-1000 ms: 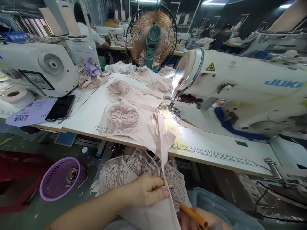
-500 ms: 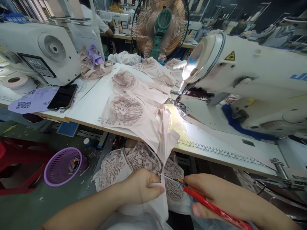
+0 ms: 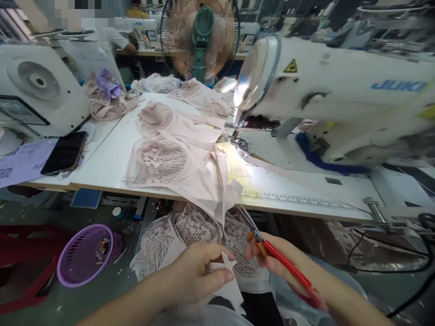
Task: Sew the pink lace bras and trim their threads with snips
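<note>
My left hand (image 3: 200,271) is closed, pinching the cut end of a pale pink fabric strip (image 3: 227,262) low in the view, over my lap. My right hand (image 3: 288,267) is closed round red-handled snips (image 3: 272,251), blades pointing up and left toward the table edge. Pink lace garment pieces (image 3: 190,226) hang from the white sewing table (image 3: 102,167) down to my lap. More joined lace pieces (image 3: 159,156) lie on the table, trailing to the needle (image 3: 234,131) of the white sewing machine (image 3: 333,90).
A second white machine (image 3: 37,90) stands left, with a black phone (image 3: 64,151) and lilac paper (image 3: 20,163) beside it. A purple basket (image 3: 84,253) sits on the floor. A standing fan (image 3: 200,40) and another person's arm (image 3: 129,45) are behind.
The strip between my hands and the table is now cut through; my left hand keeps the loose end. The snips have lifted away, pointing upward. The view shifted right.
</note>
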The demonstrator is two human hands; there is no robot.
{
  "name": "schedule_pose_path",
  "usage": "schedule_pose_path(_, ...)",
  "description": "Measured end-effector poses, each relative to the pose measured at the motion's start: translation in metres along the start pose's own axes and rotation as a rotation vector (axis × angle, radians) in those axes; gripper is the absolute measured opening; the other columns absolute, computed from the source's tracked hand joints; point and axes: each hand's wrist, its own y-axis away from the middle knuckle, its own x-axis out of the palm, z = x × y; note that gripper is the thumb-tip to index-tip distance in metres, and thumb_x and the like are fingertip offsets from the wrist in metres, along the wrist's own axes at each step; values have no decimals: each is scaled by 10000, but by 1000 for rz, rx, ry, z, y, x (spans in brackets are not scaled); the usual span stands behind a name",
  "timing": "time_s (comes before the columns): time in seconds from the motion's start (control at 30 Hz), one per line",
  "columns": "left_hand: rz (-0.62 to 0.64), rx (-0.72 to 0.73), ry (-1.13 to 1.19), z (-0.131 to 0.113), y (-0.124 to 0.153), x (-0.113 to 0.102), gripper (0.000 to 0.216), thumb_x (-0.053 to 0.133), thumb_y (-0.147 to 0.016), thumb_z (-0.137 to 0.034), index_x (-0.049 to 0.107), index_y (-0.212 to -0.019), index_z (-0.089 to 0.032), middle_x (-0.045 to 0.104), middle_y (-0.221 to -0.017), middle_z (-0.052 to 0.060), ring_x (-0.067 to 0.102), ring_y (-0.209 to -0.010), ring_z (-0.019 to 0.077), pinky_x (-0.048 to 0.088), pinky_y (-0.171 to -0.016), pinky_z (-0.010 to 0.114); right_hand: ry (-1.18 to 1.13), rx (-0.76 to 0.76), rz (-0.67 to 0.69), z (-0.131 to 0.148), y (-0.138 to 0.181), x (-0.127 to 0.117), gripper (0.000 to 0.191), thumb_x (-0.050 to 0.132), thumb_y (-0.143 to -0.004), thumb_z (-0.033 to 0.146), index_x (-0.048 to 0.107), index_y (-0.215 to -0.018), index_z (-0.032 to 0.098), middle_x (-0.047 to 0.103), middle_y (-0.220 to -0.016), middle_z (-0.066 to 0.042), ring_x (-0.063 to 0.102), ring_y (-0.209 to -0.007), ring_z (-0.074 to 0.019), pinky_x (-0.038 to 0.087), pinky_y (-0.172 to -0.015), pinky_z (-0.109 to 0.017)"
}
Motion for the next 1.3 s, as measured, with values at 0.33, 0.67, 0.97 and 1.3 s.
schedule_pose_path(0.33, -214, 524, -390, 1, -20, 16, 413, 532, -842, -106, 504, -1217, -277, 702, -1033, 42, 665, -900, 172, 522, -814, 264, -482, -3, -121, -30, 13, 46, 301, 646, -781, 427, 430, -768, 219, 441, -658, 58, 401, -537, -105, 338, -491, -231)
schedule_pose_path(0.67, -273, 137, -115, 16, -27, 29, 577, 573, -840, -162, 378, -1374, -264, 601, -861, 4, 586, -684, 119, 486, -586, 195, -245, -76, -341, -34, 30, 37, 125, 533, -891, 283, 453, -818, 222, 456, -803, 15, 400, -684, -140, 383, -609, -259)
schedule_pose_path(0.97, -41, 186, -348, -9, -23, 35, 465, 561, -794, -114, 495, -1248, -194, 680, -963, 70, 651, -836, 197, 527, -723, 274, -297, 329, -40, -34, 18, 33, 135, 522, -637, 185, 419, -707, 236, 420, -528, 84, 355, -456, -101, 286, -441, -226)
schedule_pose_path(1.3, -122, 134, -284, -7, -23, 42, 411, 554, -778, -124, 481, -1174, -207, 666, -897, 37, 631, -745, 164, 499, -666, 253, -202, 281, -309, -47, 21, 33, 141, 616, -665, 254, 506, -746, 221, 515, -681, 32, 451, -586, -143, 362, -525, -245)
